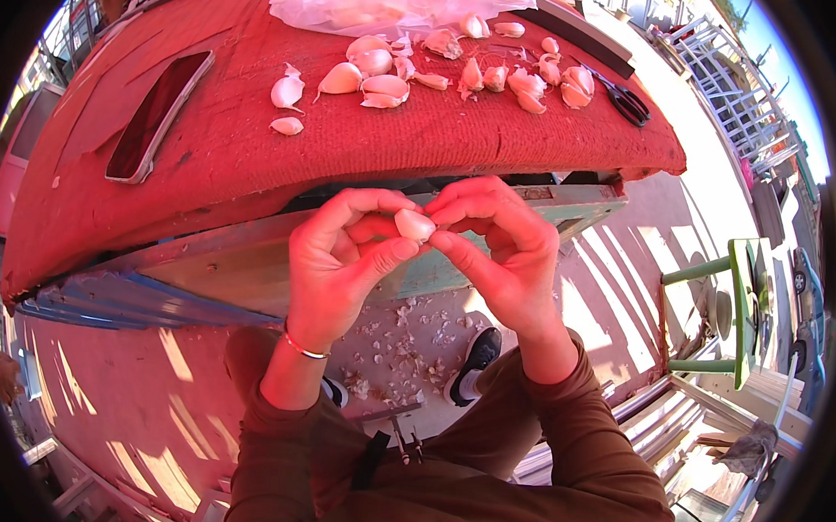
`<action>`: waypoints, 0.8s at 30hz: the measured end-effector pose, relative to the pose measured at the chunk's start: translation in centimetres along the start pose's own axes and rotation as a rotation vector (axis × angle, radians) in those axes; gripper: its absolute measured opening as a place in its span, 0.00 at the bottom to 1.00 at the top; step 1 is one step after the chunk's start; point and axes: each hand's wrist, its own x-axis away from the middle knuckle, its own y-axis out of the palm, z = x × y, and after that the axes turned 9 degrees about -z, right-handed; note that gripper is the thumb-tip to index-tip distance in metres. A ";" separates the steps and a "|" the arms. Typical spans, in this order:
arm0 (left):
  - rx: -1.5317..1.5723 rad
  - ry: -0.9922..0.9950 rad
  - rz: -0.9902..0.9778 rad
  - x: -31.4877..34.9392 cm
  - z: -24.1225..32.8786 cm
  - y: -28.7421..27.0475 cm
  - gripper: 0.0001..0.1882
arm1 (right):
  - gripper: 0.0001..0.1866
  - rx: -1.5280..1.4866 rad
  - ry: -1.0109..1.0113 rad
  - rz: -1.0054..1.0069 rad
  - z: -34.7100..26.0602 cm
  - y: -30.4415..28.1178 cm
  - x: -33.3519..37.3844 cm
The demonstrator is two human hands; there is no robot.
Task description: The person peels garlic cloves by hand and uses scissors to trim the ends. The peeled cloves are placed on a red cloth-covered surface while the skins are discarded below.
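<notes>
A pale garlic clove is held in front of the table's near edge, between the fingertips of both hands. My left hand pinches its left side with thumb and forefinger. From the other side, the thumb and forefinger of my right hand close on the clove's right end; whether they grip skin or flesh is too small to tell. On the red-covered table lie several more garlic cloves, some in clusters. One single clove sits nearest the front edge at the left.
A smartphone lies at the table's left. Dark-handled scissors rest at the right, beside a dark bar. A clear plastic bag is at the back. Garlic skins litter the floor between my shoes. A green-framed stand is at the right.
</notes>
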 end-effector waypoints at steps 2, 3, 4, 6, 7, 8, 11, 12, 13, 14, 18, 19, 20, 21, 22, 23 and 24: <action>0.006 -0.013 -0.007 0.0 0.0 -0.1 0.16 | 0.11 0.024 -0.005 -0.013 0.0 -0.2 0.1; 0.009 -0.020 -0.010 0.0 -0.1 -0.1 0.16 | 0.12 0.036 -0.007 -0.020 0.1 -0.3 0.1; 0.014 -0.017 -0.009 0.0 -0.1 0.0 0.16 | 0.11 0.068 -0.014 -0.023 0.2 -0.3 0.2; 0.023 -0.013 -0.007 -0.1 0.0 0.1 0.16 | 0.11 0.131 -0.026 -0.029 0.4 -0.4 0.3; 0.017 -0.013 -0.004 -0.1 0.0 0.1 0.16 | 0.11 0.107 -0.014 -0.009 0.3 -0.3 0.3; 0.012 -0.013 -0.002 -0.1 0.1 0.2 0.16 | 0.10 0.083 -0.002 0.011 0.1 -0.1 0.2; -0.047 0.010 -0.002 -0.1 0.1 0.1 0.16 | 0.10 0.129 -0.004 0.005 -0.4 0.1 0.0; -0.073 0.019 -0.010 -0.1 0.1 0.1 0.16 | 0.10 0.165 -0.010 -0.001 -0.4 0.0 -0.1; -0.075 0.023 -0.007 -0.1 0.1 0.1 0.16 | 0.11 0.209 -0.059 -0.002 -0.3 0.0 -0.1; -0.076 0.027 -0.005 -0.1 0.2 0.1 0.16 | 0.12 0.253 -0.107 -0.003 0.0 -0.2 -0.2; -0.095 0.024 -0.009 -0.1 0.1 0.2 0.16 | 0.13 0.296 -0.188 0.020 0.6 -0.2 -0.1; -0.099 0.015 0.004 0.0 0.2 0.2 0.16 | 0.13 0.258 -0.178 0.033 0.6 0.0 -0.2; -0.103 0.006 0.016 0.0 0.4 0.3 0.16 | 0.13 0.220 -0.168 0.046 0.5 0.3 -0.3; -0.105 -0.001 0.030 0.1 0.6 0.4 0.16 | 0.13 0.184 -0.159 0.057 0.4 0.5 -0.3; -0.106 0.004 0.027 0.1 0.7 0.4 0.16 | 0.13 0.205 -0.170 0.055 0.3 0.6 -0.3; -0.107 0.008 0.025 0.1 0.6 0.3 0.16 | 0.12 0.225 -0.181 0.054 0.2 0.5 -0.4; -0.106 0.012 0.022 0.1 0.4 0.2 0.16 | 0.12 0.247 -0.191 0.053 0.2 0.4 -0.3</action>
